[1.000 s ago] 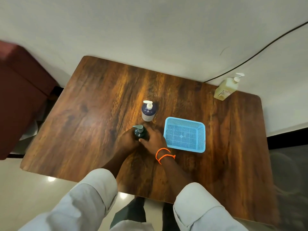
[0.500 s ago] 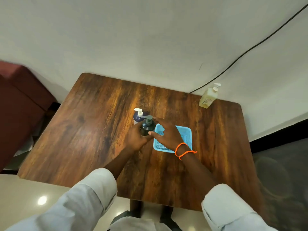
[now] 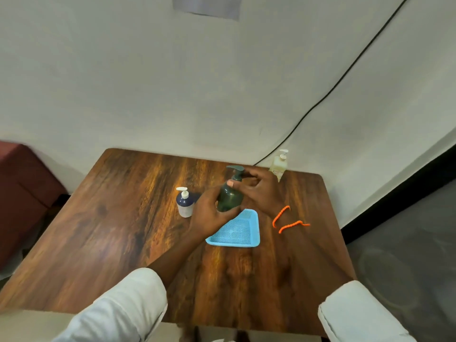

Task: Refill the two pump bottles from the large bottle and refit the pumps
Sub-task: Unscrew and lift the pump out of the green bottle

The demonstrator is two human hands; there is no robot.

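Risk: green pump bottle (image 3: 229, 197) held above blue basket (image 3: 237, 230), left hand (image 3: 209, 213) wrapped round its body, right hand (image 3: 259, 191) pinching the pump neck. Unscrewing mid-air could slip or spill. White-pump bottle (image 3: 184, 202) stands left of basket.

Both arms come in from the bottom of the frame, each in a pale, whitish sleeve. The left sleeve (image 3: 123, 304), at the lower left, is rolled or pushed back to a thick, soft cuff below the elbow, leaving the forearm bare up to the left hand (image 3: 209, 213). The right sleeve (image 3: 357, 314), at the lower right corner, ends in a similar folded cuff with a crisp edge. On the right wrist, just below the right hand (image 3: 261, 191) near the middle of the frame, sit two loops of bright orange cord (image 3: 287, 220), thin and beaded or knotted in texture.
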